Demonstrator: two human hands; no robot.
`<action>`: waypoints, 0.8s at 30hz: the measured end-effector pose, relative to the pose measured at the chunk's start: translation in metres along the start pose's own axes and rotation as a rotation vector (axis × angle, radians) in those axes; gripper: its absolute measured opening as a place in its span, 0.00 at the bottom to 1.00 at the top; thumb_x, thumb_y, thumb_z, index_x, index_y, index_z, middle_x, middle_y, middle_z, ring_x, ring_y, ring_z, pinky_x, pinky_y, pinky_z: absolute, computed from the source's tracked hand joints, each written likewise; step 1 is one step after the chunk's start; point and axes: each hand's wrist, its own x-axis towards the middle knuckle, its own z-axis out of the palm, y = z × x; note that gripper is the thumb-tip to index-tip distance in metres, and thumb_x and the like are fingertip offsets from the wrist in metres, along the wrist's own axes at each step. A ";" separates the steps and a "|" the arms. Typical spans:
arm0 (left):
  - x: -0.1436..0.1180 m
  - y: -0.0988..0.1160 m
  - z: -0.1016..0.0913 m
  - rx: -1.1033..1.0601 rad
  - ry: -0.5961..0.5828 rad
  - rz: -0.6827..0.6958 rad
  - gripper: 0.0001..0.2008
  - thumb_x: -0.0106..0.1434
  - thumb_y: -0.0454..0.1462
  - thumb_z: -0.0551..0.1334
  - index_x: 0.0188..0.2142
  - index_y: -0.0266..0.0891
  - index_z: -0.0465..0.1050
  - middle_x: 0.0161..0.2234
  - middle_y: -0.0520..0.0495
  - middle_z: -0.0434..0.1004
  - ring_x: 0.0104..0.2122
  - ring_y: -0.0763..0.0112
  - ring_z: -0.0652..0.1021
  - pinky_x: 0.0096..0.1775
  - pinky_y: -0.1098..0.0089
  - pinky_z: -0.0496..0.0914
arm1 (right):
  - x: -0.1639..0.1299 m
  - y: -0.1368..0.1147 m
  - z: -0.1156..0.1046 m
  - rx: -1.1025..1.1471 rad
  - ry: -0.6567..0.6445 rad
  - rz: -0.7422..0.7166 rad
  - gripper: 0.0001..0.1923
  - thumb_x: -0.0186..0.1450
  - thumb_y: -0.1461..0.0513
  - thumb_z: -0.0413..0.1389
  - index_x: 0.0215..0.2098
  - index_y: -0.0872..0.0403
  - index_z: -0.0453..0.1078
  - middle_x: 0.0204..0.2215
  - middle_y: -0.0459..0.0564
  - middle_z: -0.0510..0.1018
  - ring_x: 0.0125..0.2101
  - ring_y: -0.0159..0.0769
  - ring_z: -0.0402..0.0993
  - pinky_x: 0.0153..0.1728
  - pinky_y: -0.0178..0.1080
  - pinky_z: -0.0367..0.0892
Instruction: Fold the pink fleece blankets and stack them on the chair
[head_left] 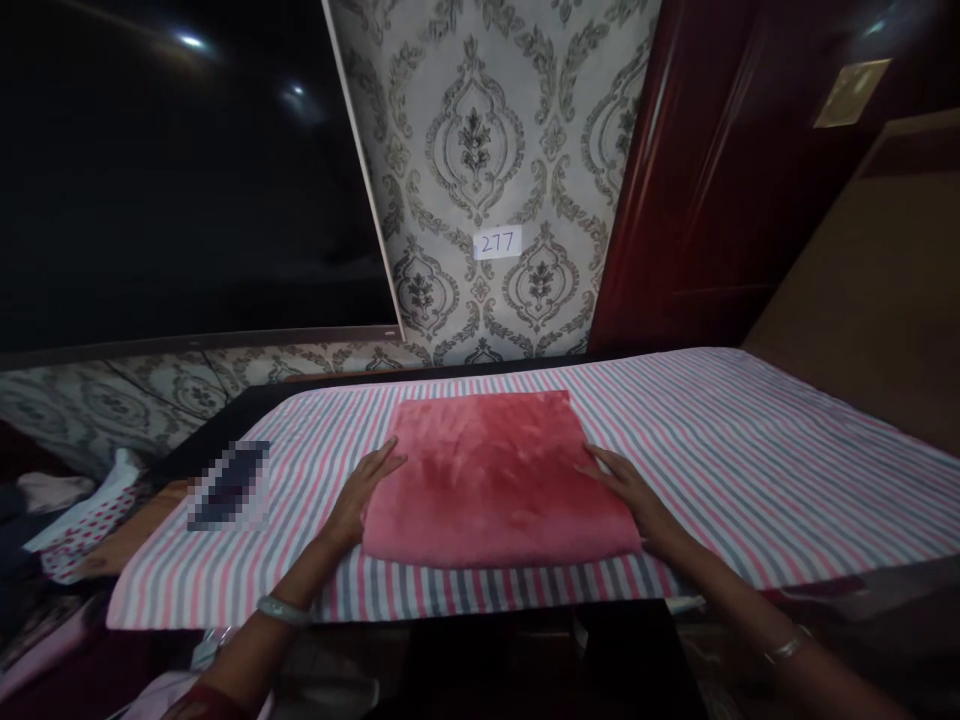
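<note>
A folded red fleece cloth (491,475) lies flat in the middle of a table covered by a pink, grey and white striped sheet (750,460). My left hand (364,490) rests flat against the cloth's left edge, fingers apart and pointing away from me. My right hand (626,485) lies flat against the cloth's right edge in the same way. Neither hand grips the cloth; both only touch its sides. A bangle sits on each wrist.
A blurred dark patch (229,487) lies on the sheet at the left. A heap of clothes (67,520) sits left of the table. Behind are a dark screen (172,170), patterned wallpaper with a "277" label (497,242), and a dark red wooden door (720,170).
</note>
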 end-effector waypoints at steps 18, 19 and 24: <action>0.140 0.069 -0.106 -0.687 0.390 -0.495 0.27 0.53 0.59 0.64 0.31 0.36 0.74 0.23 0.50 0.73 0.26 0.68 0.73 0.26 0.71 0.66 | 0.181 -0.022 -0.079 0.601 0.442 0.569 0.20 0.67 0.47 0.52 0.35 0.56 0.73 0.28 0.50 0.77 0.31 0.36 0.73 0.30 0.35 0.66; 0.143 0.065 -0.097 -0.713 0.311 -0.573 0.27 0.52 0.60 0.65 0.31 0.36 0.74 0.23 0.50 0.74 0.26 0.67 0.73 0.26 0.71 0.66 | 0.181 -0.018 -0.070 0.605 0.366 0.664 0.20 0.66 0.48 0.53 0.34 0.56 0.74 0.27 0.51 0.78 0.31 0.38 0.74 0.29 0.35 0.67; 0.131 0.042 -0.035 -0.712 0.090 -0.878 0.25 0.49 0.56 0.69 0.29 0.36 0.73 0.17 0.51 0.70 0.20 0.67 0.72 0.24 0.69 0.66 | 0.151 -0.002 -0.012 0.626 0.192 0.881 0.18 0.63 0.50 0.58 0.33 0.59 0.75 0.21 0.54 0.77 0.26 0.43 0.75 0.24 0.36 0.67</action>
